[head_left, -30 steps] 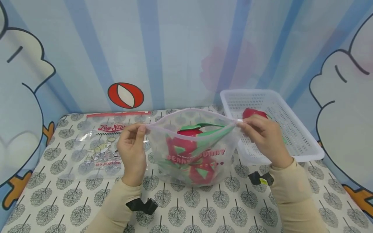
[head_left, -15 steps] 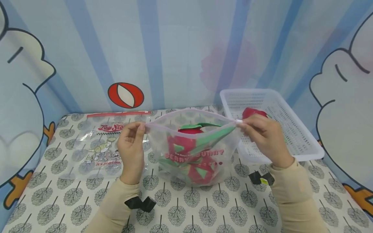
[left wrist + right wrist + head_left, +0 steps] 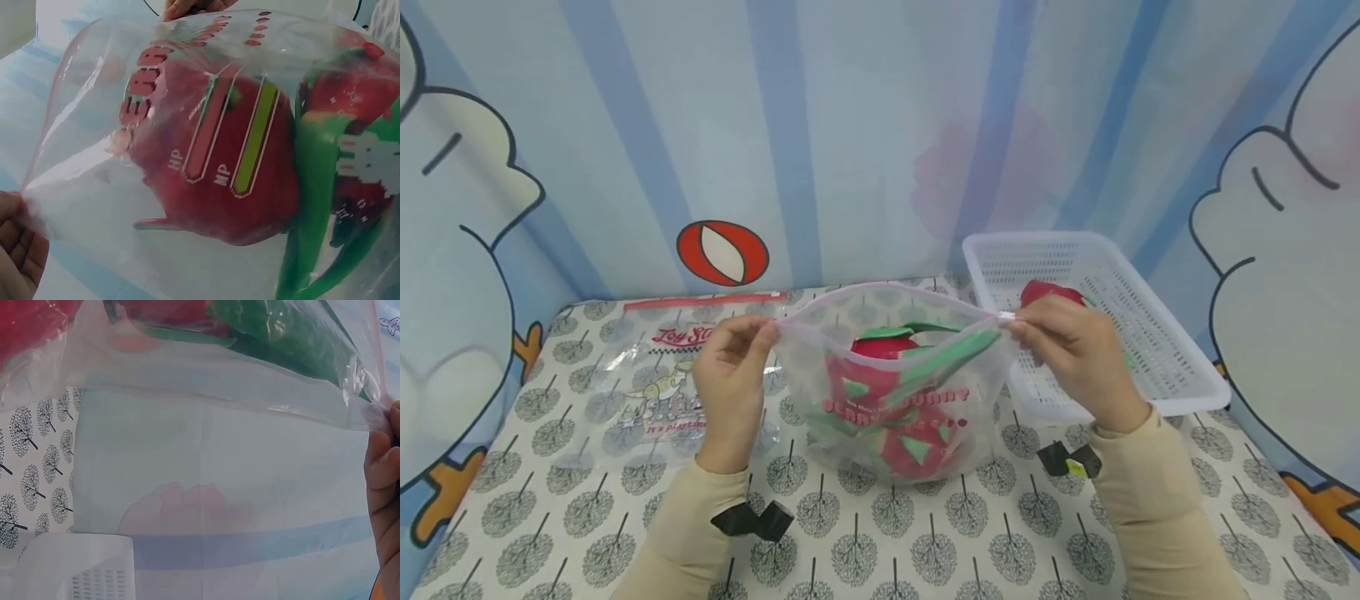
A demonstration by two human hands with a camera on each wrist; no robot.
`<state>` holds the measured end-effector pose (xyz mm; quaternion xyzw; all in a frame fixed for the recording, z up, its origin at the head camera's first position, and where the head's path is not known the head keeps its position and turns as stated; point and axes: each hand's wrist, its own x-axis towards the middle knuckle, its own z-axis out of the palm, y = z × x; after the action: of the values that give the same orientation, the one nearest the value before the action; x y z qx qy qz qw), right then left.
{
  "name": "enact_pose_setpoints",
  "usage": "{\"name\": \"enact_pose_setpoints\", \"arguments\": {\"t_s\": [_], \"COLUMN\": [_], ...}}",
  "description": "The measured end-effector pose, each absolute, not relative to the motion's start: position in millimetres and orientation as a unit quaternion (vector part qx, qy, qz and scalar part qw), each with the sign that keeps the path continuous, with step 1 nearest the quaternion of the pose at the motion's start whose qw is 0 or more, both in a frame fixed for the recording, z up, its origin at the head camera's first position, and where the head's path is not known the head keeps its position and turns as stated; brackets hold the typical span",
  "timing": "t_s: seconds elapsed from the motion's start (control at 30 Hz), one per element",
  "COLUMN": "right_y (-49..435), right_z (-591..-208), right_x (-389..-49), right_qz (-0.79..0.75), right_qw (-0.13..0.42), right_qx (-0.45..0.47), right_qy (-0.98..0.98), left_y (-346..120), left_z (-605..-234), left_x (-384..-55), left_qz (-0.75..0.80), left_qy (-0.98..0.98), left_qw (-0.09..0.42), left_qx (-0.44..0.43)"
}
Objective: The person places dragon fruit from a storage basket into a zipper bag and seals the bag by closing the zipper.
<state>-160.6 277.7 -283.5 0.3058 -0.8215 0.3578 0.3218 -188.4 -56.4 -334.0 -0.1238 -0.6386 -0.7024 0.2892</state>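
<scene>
Now, in the head view, the bag (image 3: pixel 808 417) is hanging between both hands, its pink rim (image 3: pixel 887 285) gaping and its long axis running from nine o'clock to three. The left hand (image 3: pixel 732 387) is pinching the corner at ten o'clock, thumb against finger; the right hand (image 3: pixel 1078 358) is pinching the corner at two, right by the white slider (image 3: pixel 1006 317). Whether those fingertips are gripping the slider or just touching it, I cannot tell. From the left fingers the slider is lying at three o'clock, the whole mouth away, so the right hand is clearly the nearer. Red-and-green pieces (image 3: pixel 883 343) are sitting inside the bag; the flat bag (image 3: pixel 662 392) is lying at nine o'clock from it, and the basket (image 3: pixel 1187 350) is standing between two and three. In the left wrist view, the left fingers are holding film at eight o'clock, with the bag spreading from them toward one and three; another hand, probably the right, is showing near twelve. In the right wrist view, the right fingers are pinching a corner at three, the bag is stretching away toward ten, and the basket is showing at seven; the slider isn't standing out here.
</scene>
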Motion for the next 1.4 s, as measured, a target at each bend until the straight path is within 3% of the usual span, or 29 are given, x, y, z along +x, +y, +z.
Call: {"name": "enact_pose_setpoints", "arguments": {"t_s": [0.17,0.53,1.0,1.4], "right_y": [277.4,277.0,267.7,267.6], "right_z": [-284.7,-284.4,-278.9,-278.3], "right_x": [-160.7,-163.6,-166.9,-173.4], "right_qz": [0.355,0.382,0.363,0.342], "right_qw": [0.327,0.332,0.337,0.33], "right_qx": [0.306,0.343,0.39,0.332], "right_qy": [-0.821,-0.792,-0.777,-0.815], "left_y": [-57.9,-62.9,-67.4,-89.3], "left_z": [-331.9,-327.0,-302.4,-304.6], "left_x": [-187.1,-192.8,-202.0,-185.4], "left_qz": [-0.699,-0.704,-0.509,-0.479], "left_qy": [-0.633,-0.65,-0.824,-0.83], "left_qw": [0.303,0.24,0.178,0.192], "left_qx": [-0.14,-0.157,-0.174,-0.212]}}
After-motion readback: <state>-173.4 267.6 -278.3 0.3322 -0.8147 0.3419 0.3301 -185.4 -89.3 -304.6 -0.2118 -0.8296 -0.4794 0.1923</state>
